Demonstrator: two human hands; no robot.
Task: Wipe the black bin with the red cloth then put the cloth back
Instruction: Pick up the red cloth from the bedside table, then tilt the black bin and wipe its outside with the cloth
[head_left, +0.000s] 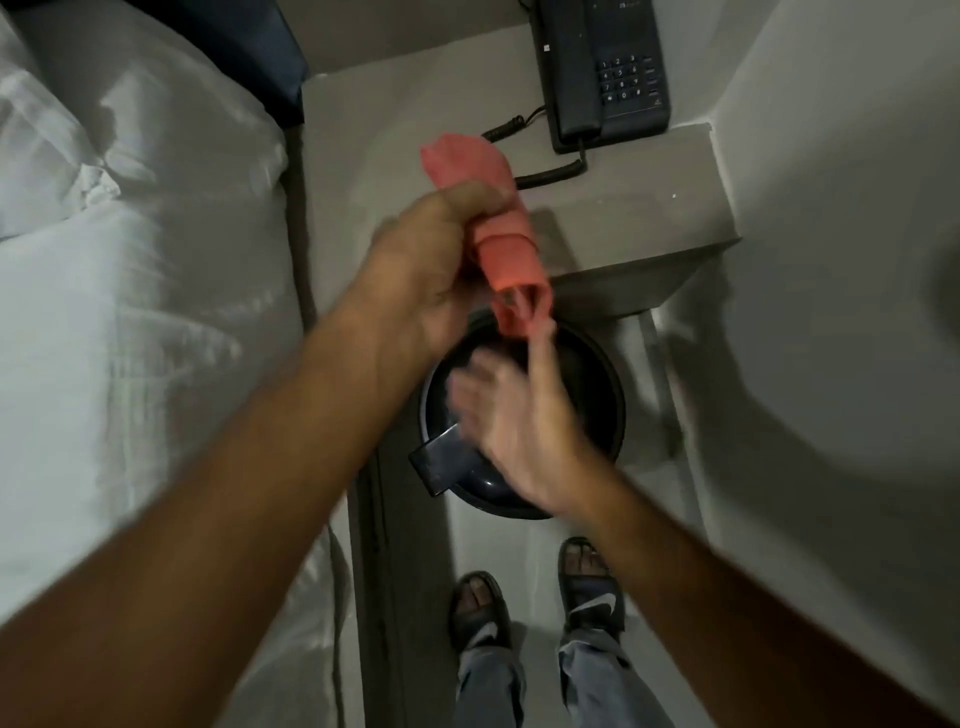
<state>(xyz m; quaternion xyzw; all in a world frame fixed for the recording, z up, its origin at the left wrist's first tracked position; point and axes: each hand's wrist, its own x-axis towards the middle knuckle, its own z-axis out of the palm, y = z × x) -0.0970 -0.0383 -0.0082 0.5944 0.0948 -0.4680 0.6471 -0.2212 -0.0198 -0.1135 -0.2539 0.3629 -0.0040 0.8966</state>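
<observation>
phone (605, 73) (corded) beyond red cloth (511, 244).

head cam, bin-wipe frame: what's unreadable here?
- Right hand: motion-blurred; whether its fingertips pinch the red cloth or only touch its lower end is unclear.
- Black bin: the inside is mostly covered by the right hand and dark; contents unknown.
- Left hand: grips the cloth, but its fingers are hidden behind the cloth and palm.
- Telephone: its top is cut off by the frame edge, and the key labels are too small.
</observation>
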